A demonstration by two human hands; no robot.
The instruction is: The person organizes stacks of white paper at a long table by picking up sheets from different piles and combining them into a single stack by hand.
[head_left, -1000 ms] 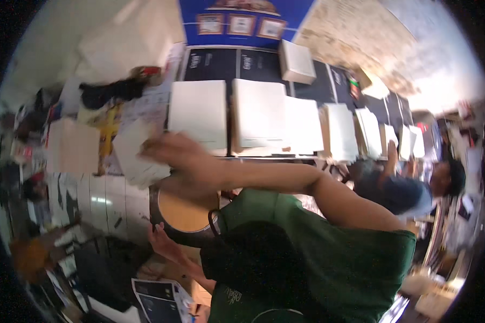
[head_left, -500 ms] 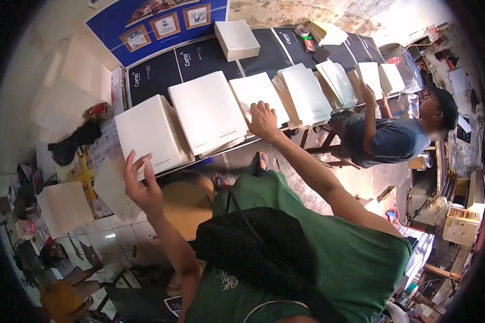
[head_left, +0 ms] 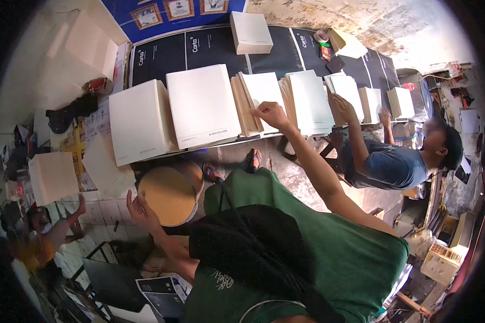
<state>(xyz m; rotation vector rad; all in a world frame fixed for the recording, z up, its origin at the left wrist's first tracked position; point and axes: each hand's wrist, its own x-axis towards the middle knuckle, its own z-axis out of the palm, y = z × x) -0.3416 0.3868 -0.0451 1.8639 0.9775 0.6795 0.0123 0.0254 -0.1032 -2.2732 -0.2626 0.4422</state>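
Observation:
My right hand (head_left: 273, 114) is over the front left part of a stack of white paper sheets (head_left: 264, 86), fingers curled together against its edge. Whether a sheet is pinched in them is too small to tell. Left of that stack lie two larger paper stacks, a middle one (head_left: 202, 102) and a leftmost one (head_left: 140, 121) at the table's end. Down and away from the table, my left hand (head_left: 141, 211) hangs in the air with its fingers apart, holding nothing. It is nearest to the round stool with a tan top (head_left: 167, 196).
Several more paper stacks (head_left: 310, 102) continue rightward along the dark-covered table (head_left: 213, 46); another block of paper (head_left: 250, 32) stands behind. A co-worker in a blue shirt (head_left: 396, 164) handles stacks at the right. Tape rolls (head_left: 321, 36) lie at the back. Someone in orange (head_left: 35, 250) sits lower left.
My left hand has dropped away from the leftmost stack. My right hand, spread on the third stack before, now has curled fingers at its left side. The whole view has shifted slightly.

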